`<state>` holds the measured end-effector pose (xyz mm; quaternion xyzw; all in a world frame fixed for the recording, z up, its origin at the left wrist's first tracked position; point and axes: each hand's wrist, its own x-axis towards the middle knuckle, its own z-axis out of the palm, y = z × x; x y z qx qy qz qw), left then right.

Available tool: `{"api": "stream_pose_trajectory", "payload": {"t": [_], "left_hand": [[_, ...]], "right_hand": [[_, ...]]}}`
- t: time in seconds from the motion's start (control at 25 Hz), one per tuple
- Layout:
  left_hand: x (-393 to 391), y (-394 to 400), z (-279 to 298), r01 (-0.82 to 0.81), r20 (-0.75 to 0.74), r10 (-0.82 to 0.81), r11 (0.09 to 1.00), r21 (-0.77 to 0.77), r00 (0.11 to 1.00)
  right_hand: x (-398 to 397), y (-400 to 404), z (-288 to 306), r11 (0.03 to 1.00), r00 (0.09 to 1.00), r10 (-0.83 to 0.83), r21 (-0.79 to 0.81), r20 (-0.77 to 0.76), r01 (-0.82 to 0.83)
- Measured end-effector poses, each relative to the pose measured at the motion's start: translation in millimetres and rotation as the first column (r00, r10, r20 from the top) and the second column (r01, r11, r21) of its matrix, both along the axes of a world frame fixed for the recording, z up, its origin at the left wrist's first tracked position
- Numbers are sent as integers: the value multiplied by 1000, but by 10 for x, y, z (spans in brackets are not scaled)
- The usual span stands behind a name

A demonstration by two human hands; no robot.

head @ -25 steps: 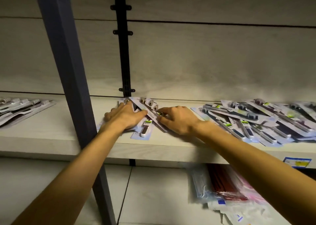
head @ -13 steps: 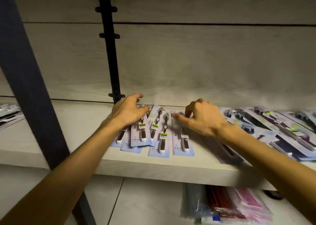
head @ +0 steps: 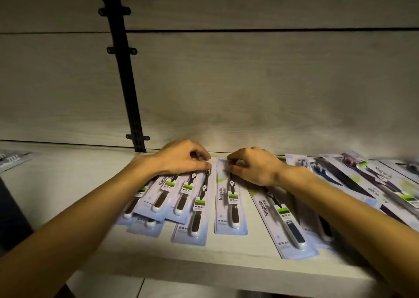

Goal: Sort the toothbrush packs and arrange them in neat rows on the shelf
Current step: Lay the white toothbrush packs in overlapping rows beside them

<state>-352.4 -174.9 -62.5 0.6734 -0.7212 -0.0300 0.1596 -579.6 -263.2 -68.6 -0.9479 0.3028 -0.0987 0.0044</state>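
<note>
Pale wood-grain panelling is backing a light shelf [head: 68, 195], with a black slotted upright [head: 127, 89] running down the wall to the shelf's rear edge. Both hands are working at the far ends of the toothbrush packs. The left hand [head: 181, 159] is lying with curled fingers over the tops of an overlapping fan of packs [head: 172, 198], pressing them down; whether any one pack is pinched I cannot tell. The right hand [head: 254, 168] is curling its fingertips and thumb onto the top end of a single pack [head: 230, 204], which is lying straight, front to back, just right of the fan and apart from it. Under the right wrist and forearm another pack [head: 283, 220] is lying slanted, its near end reaching close to the shelf's front edge. Further right of that grip, a loose pile of packs [head: 362, 177] is sprawling at mixed angles. Far left, more packs [head: 13, 159] are sitting blurred at the frame's edge.
</note>
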Motion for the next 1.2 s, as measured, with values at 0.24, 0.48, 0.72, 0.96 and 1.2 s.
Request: {"api": "stream_pose_trajectory", "payload": {"t": [0.24, 0.48, 0.72, 0.96, 1.2], "left_hand": [[-3, -35, -55, 149, 5, -149, 988, 35, 989], [-5, -6, -106, 55, -190, -75, 993, -107, 979], [-133, -17, -157, -60, -109, 46, 991, -123, 993], [-49, 43, -37, -53, -250, 14, 987, -151, 968], [94, 98, 23, -17, -196, 20, 1000, 18, 980]], "right_hand": [[7, -62, -122, 981, 996, 88, -176, 0, -87], [-81, 42, -61, 989, 993, 119, -93, 13, -118], [-19, 95, -83, 999, 991, 34, 29, 126, -38], [5, 160, -49, 999, 990, 29, 31, 137, -33], [80, 204, -49, 988, 983, 65, 126, 172, -87]]}}
